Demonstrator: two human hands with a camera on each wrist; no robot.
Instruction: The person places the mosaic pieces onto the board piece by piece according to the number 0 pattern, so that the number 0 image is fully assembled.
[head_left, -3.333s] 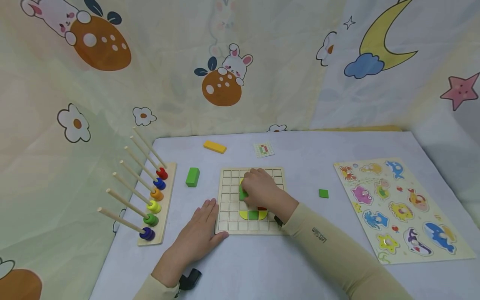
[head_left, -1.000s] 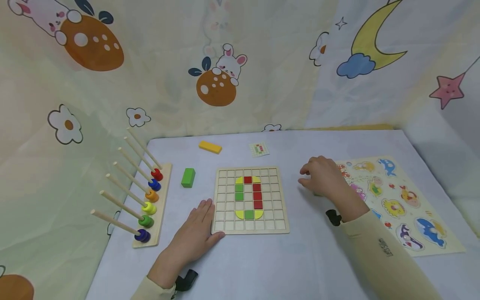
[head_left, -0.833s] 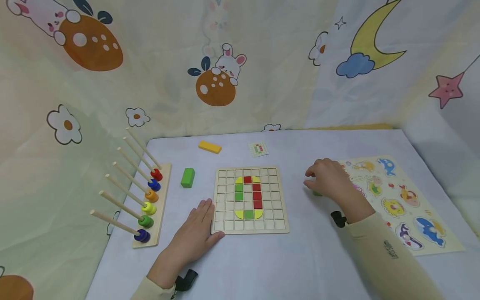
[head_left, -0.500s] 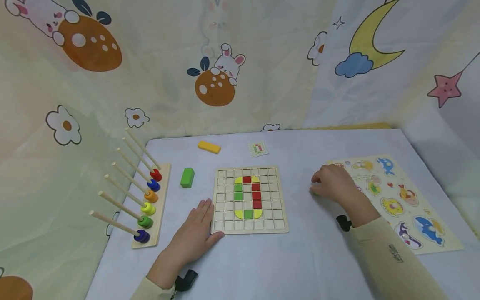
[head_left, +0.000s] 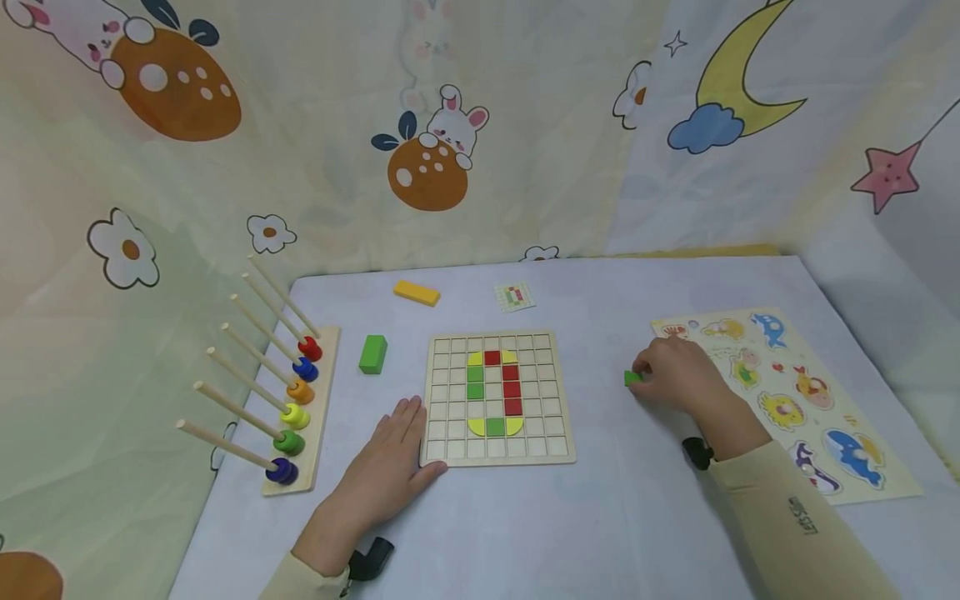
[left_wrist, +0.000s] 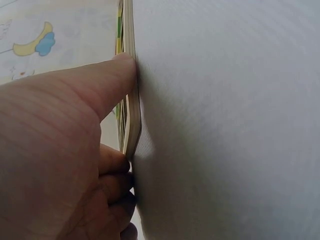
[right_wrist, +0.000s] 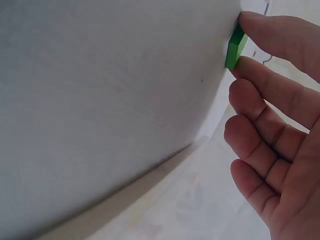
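Observation:
My right hand (head_left: 686, 382) is at the right of the table, pinching a small green square tile (head_left: 631, 378) between thumb and index finger. In the right wrist view the green tile (right_wrist: 236, 47) is seen edge-on at the fingertips, against the white cloth. My left hand (head_left: 388, 462) rests with fingers straight along the left edge of a wooden grid board (head_left: 544, 402), its thumb at the near left corner. In the left wrist view the thumb lies over the edge of the board (left_wrist: 131, 120). Red, green and yellow tiles (head_left: 512, 389) form a ring on the grid; one cell on its left side is bare.
A peg stand (head_left: 322, 400) with coloured rings stands at the left. Behind the board are a green block (head_left: 372, 355), a yellow block (head_left: 417, 292) and a small pattern card (head_left: 515, 296). A sea-animal puzzle board (head_left: 817, 442) lies at the right, partly under the right arm.
My right hand has gone from the grid board to the green tile at the right, and its thumb and index finger have closed on it. The left hand stays at the board.

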